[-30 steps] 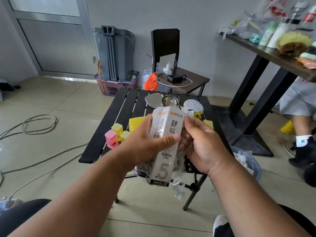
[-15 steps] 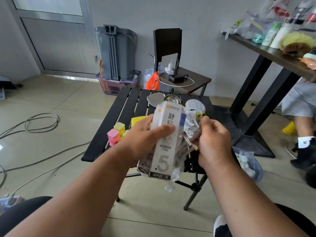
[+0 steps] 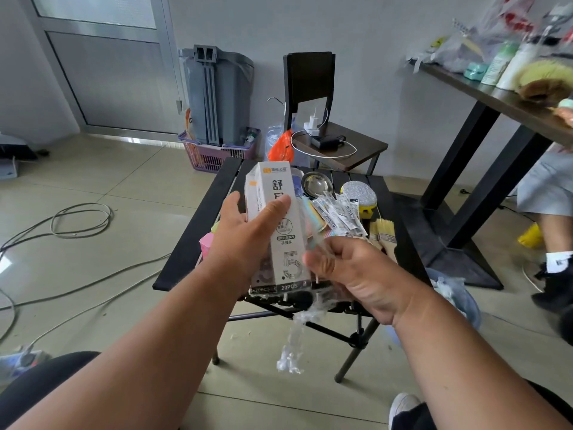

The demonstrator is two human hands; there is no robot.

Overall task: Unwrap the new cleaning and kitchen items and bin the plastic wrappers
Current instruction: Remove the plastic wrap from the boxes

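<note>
My left hand (image 3: 245, 234) grips a tall white box (image 3: 279, 225) printed with ".5" and "20PCS", thumb across its front. Just right of the box's lower end, my right hand (image 3: 353, 271) pinches clear plastic wrap (image 3: 294, 342); a crumpled strip of it dangles below the box. Both hands hover over the near edge of a black slatted table (image 3: 198, 231). On the table lie wrapped pen-like sticks (image 3: 338, 212), a silver scouring sponge (image 3: 359, 193), a metal strainer (image 3: 316, 184), brushes (image 3: 384, 234) and a pink block (image 3: 206, 243).
A blue bin (image 3: 459, 302) with crumpled plastic stands on the floor at the table's right. Behind are a dark chair (image 3: 338, 141) with a charger, a grey bin (image 3: 217, 94) in a purple basket (image 3: 214, 155), and cables (image 3: 80, 218) on the left floor. A seated person's leg (image 3: 552, 218) is at right.
My right hand has dropped from the box's upper part to its lower right, drawing the clear wrap down and off. The left hand has lifted the box slightly.
</note>
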